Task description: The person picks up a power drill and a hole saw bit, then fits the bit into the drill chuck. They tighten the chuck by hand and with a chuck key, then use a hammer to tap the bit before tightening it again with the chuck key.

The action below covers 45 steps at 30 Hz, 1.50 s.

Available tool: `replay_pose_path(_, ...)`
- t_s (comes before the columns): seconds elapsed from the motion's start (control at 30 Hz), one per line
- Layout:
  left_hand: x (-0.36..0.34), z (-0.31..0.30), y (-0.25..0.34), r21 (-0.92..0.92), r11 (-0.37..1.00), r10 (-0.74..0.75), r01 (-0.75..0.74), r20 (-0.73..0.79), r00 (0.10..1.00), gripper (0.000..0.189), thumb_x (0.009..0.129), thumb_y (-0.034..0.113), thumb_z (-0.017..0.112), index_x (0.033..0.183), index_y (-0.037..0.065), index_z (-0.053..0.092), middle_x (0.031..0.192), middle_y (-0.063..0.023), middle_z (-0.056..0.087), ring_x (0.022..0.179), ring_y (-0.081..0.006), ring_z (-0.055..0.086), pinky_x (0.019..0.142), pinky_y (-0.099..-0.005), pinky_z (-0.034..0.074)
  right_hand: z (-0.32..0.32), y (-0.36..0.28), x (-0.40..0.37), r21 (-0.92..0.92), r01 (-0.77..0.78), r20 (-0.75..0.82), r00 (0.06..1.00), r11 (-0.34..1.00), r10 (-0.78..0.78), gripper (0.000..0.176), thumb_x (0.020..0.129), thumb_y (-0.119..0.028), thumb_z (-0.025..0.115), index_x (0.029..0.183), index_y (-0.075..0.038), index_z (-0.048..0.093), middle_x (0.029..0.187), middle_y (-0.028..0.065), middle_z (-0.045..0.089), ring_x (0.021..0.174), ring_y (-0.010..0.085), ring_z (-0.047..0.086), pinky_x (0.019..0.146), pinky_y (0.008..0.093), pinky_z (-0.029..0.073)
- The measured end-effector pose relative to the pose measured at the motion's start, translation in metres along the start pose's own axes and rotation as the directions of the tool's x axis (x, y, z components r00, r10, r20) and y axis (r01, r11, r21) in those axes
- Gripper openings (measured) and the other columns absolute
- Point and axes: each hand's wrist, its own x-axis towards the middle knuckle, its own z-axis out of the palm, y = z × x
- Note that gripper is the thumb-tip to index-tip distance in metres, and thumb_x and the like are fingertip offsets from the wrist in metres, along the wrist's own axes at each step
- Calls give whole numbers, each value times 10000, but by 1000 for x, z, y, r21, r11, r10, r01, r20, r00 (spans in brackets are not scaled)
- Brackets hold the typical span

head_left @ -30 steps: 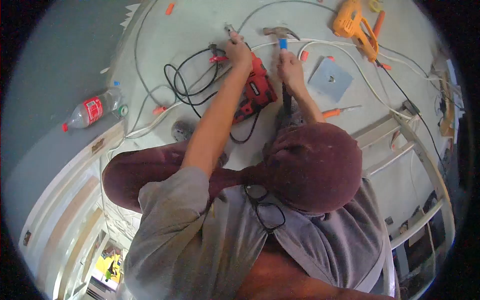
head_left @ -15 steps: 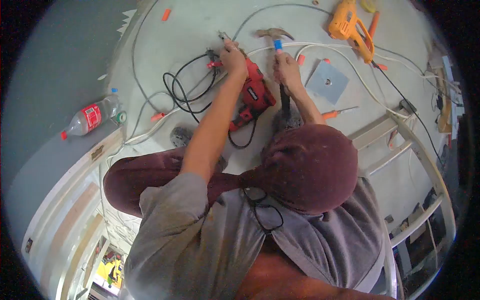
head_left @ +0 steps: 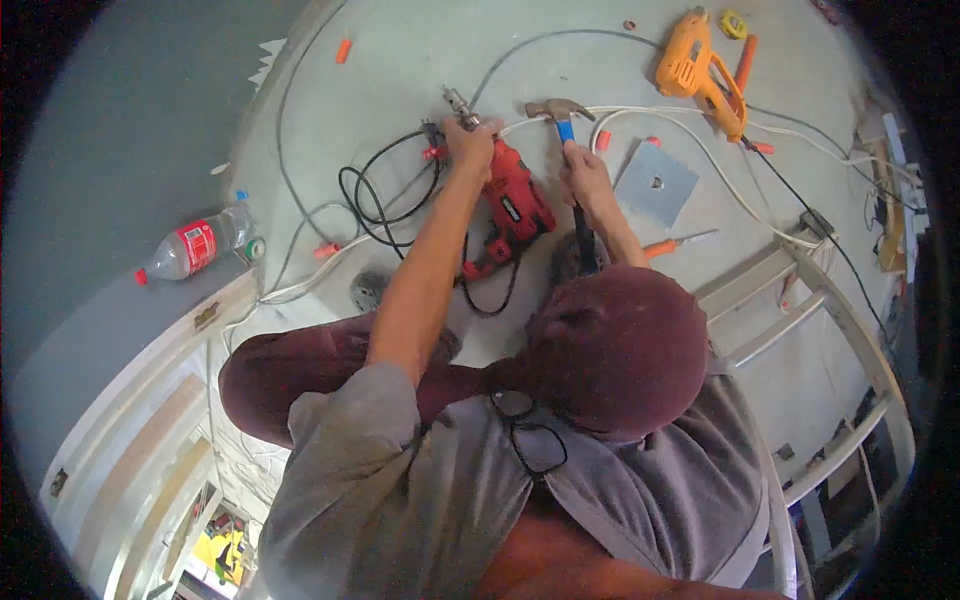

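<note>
A red power drill (head_left: 519, 203) lies on the pale floor between my feet, its metal chuck (head_left: 459, 104) pointing away from me. My left hand (head_left: 470, 146) is closed round the front end of the drill, just behind the chuck. My right hand (head_left: 588, 180) grips a claw hammer (head_left: 565, 130) by its blue and black handle, with the head up beyond the fingers. The hammer is to the right of the drill, apart from it. A black cord (head_left: 348, 190) lies in loops left of the drill.
A plastic bottle (head_left: 198, 245) lies at the left. Right of my hands are a grey square plate (head_left: 656, 183), a screwdriver (head_left: 680, 243) and an orange power tool (head_left: 688, 62). A metal ladder (head_left: 770, 335) stretches along the right; white cables cross the floor.
The view has shifted slightly. My left hand has drawn back a little, so more of the drill's chuck shows. My right hand still holds the hammer, with more of its blue handle part uncovered.
</note>
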Motion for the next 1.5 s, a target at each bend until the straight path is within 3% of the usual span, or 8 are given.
replay_pose_path(0.33,-4,-16,14,-255,966,78,35,419,904,474,722,24,788,1111,22,517,957,-49,547,885,-172,561,786,-320,484,12,16,7,26,66,75,995,997,-68,351,1018,-453,504,882,-132,543,653,-49,448,469,71,386,417,264,307)
replay_pose_path(0.67,-23,-25,44,123,991,-88,54,288,954,563,746,112,832,1254,26,604,994,-79,670,1006,-216,618,892,-366,483,1,3,6,71,26,15,1000,997,-28,338,1019,-439,505,889,-130,547,657,-42,445,479,69,393,418,242,303)
replay_pose_path(0.93,-9,-30,18,-302,923,-25,238,571,820,443,895,94,693,1288,5,512,961,-110,668,936,-243,668,876,-382,522,3,-1,3,-13,72,70,995,997,-71,345,1021,-437,499,849,-138,506,659,-55,422,488,59,368,428,239,307)
replay_pose_path(1.07,1,-25,16,-339,876,-100,344,569,816,331,1002,266,563,1211,10,545,946,-119,666,925,-242,665,879,-393,525,2,3,10,-25,89,86,993,996,-86,334,1022,-434,500,847,-150,505,650,-68,401,490,55,352,430,240,292)
replay_pose_path(1.13,4,-19,10,-339,902,-48,268,537,842,434,1055,418,395,1134,27,567,931,-130,667,856,-246,670,805,-380,552,-2,12,18,-168,91,103,992,981,-74,437,1007,-463,514,940,-46,627,718,4,562,620,119,510,565,287,427)
replay_pose_path(1.37,0,12,3,-311,925,-142,216,243,960,453,1055,456,372,999,51,568,868,-117,649,694,-209,638,577,-359,540,1,-3,13,-243,59,108,994,968,-34,452,1012,-459,496,985,-30,636,732,24,590,626,139,543,574,309,450)
replay_pose_path(1.43,-6,15,7,-398,902,-107,168,169,980,427,1054,432,390,960,48,551,810,-99,622,659,-186,604,567,-349,523,5,-12,11,30,98,-37,995,995,-96,367,1019,-444,502,826,-133,505,620,-73,392,486,47,360,421,241,271)
replay_pose_path(1.5,-7,15,5,-395,905,-100,155,156,983,425,1052,432,402,955,45,546,788,-91,609,646,-186,590,569,-345,519,6,-12,16,62,117,-59,992,991,-114,366,1018,-442,504,824,-132,505,619,-70,401,478,49,364,416,239,267)
